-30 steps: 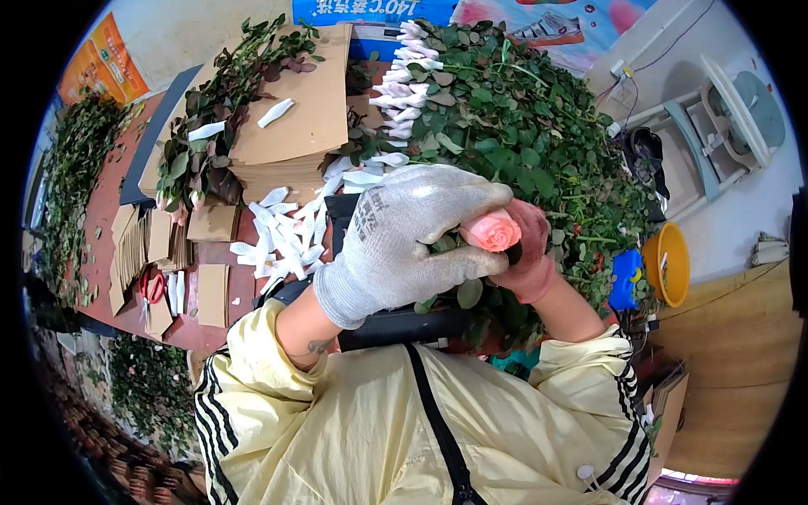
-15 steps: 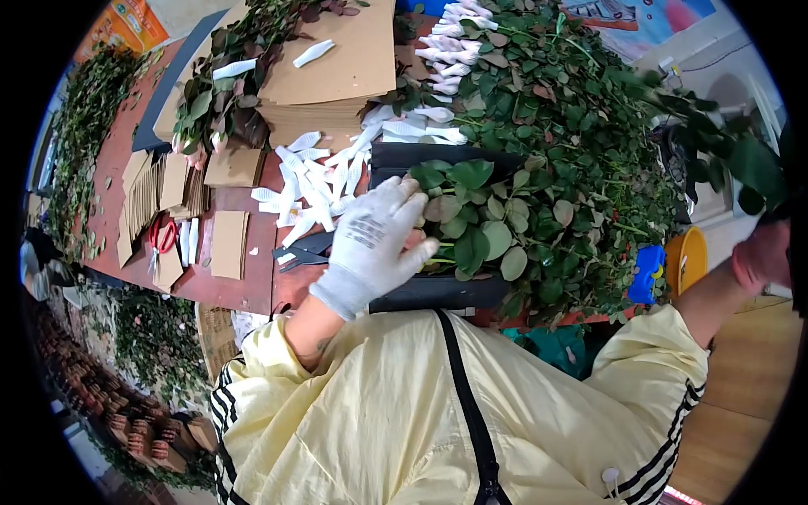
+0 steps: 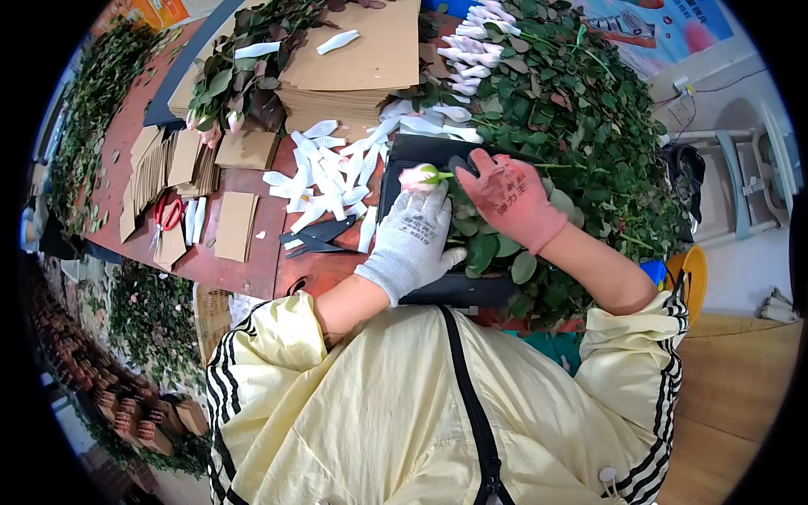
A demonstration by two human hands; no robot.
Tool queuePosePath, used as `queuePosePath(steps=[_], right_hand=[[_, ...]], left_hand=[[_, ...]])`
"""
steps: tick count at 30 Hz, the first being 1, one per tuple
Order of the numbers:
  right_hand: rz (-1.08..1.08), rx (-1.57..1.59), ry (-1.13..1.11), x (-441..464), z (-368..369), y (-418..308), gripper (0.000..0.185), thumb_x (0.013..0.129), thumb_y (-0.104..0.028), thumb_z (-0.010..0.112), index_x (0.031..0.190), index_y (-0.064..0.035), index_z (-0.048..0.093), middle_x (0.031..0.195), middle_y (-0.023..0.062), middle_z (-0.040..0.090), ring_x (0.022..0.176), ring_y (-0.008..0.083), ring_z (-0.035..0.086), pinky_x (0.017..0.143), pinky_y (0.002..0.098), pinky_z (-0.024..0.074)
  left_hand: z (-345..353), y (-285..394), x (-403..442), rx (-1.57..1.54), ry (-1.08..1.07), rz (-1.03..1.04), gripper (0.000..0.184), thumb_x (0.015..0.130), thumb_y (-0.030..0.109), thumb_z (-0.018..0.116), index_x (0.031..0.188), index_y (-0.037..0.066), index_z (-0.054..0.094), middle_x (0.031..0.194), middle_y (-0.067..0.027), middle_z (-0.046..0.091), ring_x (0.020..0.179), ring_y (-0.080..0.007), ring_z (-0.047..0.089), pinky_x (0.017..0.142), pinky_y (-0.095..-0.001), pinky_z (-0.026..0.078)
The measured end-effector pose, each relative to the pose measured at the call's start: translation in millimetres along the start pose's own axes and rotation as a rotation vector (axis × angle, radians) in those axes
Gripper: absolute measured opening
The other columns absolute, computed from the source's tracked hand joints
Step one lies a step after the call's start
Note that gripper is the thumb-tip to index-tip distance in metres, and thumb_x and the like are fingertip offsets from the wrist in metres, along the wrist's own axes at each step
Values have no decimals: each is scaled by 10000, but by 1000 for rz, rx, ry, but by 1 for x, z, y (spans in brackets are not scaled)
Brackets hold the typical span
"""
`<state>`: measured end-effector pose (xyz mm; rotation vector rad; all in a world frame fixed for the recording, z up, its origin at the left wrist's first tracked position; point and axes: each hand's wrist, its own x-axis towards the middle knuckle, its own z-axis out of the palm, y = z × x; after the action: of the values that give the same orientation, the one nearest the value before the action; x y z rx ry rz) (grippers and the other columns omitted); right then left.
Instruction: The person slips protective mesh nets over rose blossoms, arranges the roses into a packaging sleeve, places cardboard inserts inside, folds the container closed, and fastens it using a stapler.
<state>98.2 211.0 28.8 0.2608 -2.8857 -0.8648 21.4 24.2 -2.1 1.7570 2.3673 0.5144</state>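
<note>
My right hand (image 3: 511, 202), in a pinkish-red glove with dark fingertips, is closed on the green stem of a rose (image 3: 418, 178) just behind its pale pink bud. The bud points left over a black tray-like holder (image 3: 471, 291). Just below the bud lies my left hand (image 3: 412, 238), in a white glove, palm down with fingers stretched and thumb apart. Its fingertips are close to the bud; whether they touch it I cannot tell. Under and beside both hands are green rose leaves (image 3: 486, 251), and the rose's lower stem is lost among them.
White mesh sleeves (image 3: 324, 172) are heaped left of the holder, beside black scissors (image 3: 324, 237). Red-handled scissors (image 3: 171, 215) and cardboard pieces (image 3: 236, 225) lie further left. Stacked cardboard (image 3: 362, 67) stands behind. Leafy stems with sleeved buds (image 3: 581, 109) cover the right side.
My right hand has swung in from the far right, bringing a rose over the holder. My left hand has shifted slightly right and down. The camera view has turned a little.
</note>
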Motion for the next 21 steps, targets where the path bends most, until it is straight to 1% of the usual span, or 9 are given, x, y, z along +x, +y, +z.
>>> queuePosePath(steps=[5,8,10,11,13,16,17,19,21], right_hand=[[58,246,-199,18,-14,-6,429,794,-192,518,1222,-209,534,1038,80,541,852,223,602,711,337,480],[23,261,-174,12,9,-5,406,797,-195,511,1200,-215,556,1009,78,544,812,223,608,662,328,482],[-10,227,8,7,14,-6,386,794,-187,514,1172,-225,581,1038,84,560,776,225,617,611,318,485],[-7,231,9,7,15,-8,386,794,-187,514,1172,-225,581,1038,84,560,776,225,617,611,318,485],[41,199,-264,10,4,-11,387,795,-182,512,1171,-236,582,1101,95,572,787,229,624,613,316,486],[73,289,-279,9,3,-8,402,799,-187,508,1194,-238,560,1134,100,566,815,228,622,654,328,477],[75,289,-279,6,7,-8,402,799,-187,508,1194,-238,560,1134,100,566,815,228,622,654,328,477],[53,213,-45,-3,20,-11,417,803,-188,504,1215,-237,539,1085,92,564,805,222,614,670,342,464],[54,240,-83,-3,30,-14,416,807,-184,500,1219,-230,536,1072,92,562,795,220,612,664,346,460]], left_hand=[[3,-2,-5,2,5,32,709,822,483,558,1281,-50,472,1426,-212,338,1360,-342,264,1136,-425,176],[3,-2,-6,-31,8,43,698,822,475,560,1276,-48,475,1413,-212,353,1359,-341,266,1136,-421,180],[4,-2,-6,-38,25,43,685,823,464,561,1270,-48,479,1405,-208,362,1358,-341,267,1135,-418,185],[4,-3,-7,-37,21,43,685,823,464,561,1270,-48,479,1405,-208,362,1358,-341,267,1135,-418,185],[3,-2,-7,-1,30,52,696,833,477,546,1274,-57,469,1405,-209,368,1351,-347,282,1114,-425,222],[1,-2,-8,-15,34,70,686,827,460,563,1268,-58,472,1405,-209,365,1343,-351,294,1113,-421,229],[1,-1,-8,-15,33,72,686,827,460,563,1268,-58,472,1405,-209,365,1343,-351,294,1113,-421,229],[1,-2,-8,-36,43,67,682,820,445,579,1265,-60,472,1407,-212,363,1340,-355,299,1114,-421,230],[0,-4,-7,-54,28,75,680,817,437,588,1266,-60,471,1412,-214,357,1343,-357,295,1115,-424,230]])
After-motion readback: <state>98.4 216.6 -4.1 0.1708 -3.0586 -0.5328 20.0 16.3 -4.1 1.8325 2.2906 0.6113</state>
